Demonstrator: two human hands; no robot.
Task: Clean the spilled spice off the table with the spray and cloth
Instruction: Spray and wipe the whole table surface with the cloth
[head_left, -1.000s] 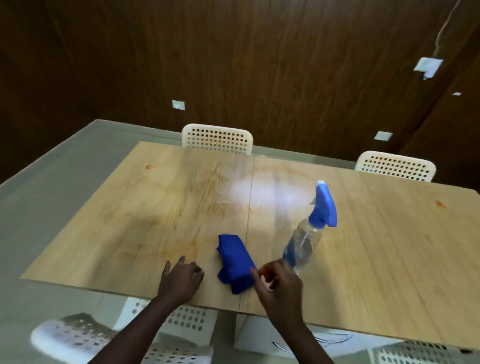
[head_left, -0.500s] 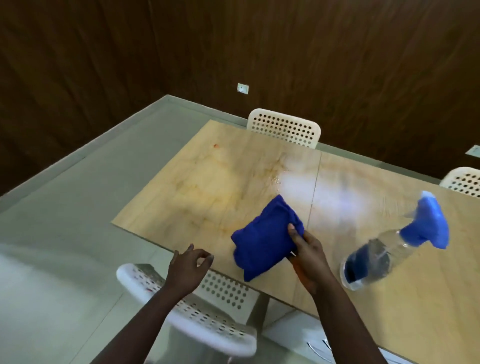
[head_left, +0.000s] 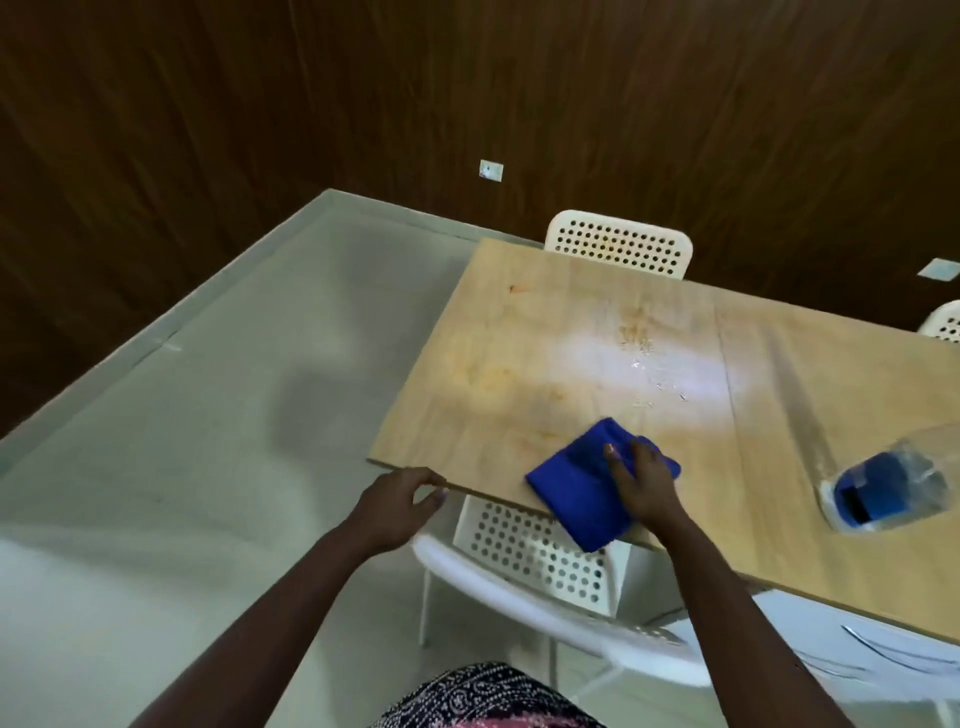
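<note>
Table (head_left: 779, 457), light wood: orange spice smears (head_left: 634, 322) and spray droplets mid-surface. Blue cloth (head_left: 576, 493) at near edge, overhanging it; right hand (head_left: 641, 480) lies flat on top, fingers extended. Left hand (head_left: 400, 501) curls round the near-left corner. Spray bottle (head_left: 893, 486) near the right, blurred.

Bare tabletop (head_left: 571, 332) ahead w/ droplets, spray bottle (head_left: 893, 488) blocks right

Bare forearms, no sleeves; patterned garment (head_left: 483, 696) (dark, pale dots, pink patch) below.
</note>
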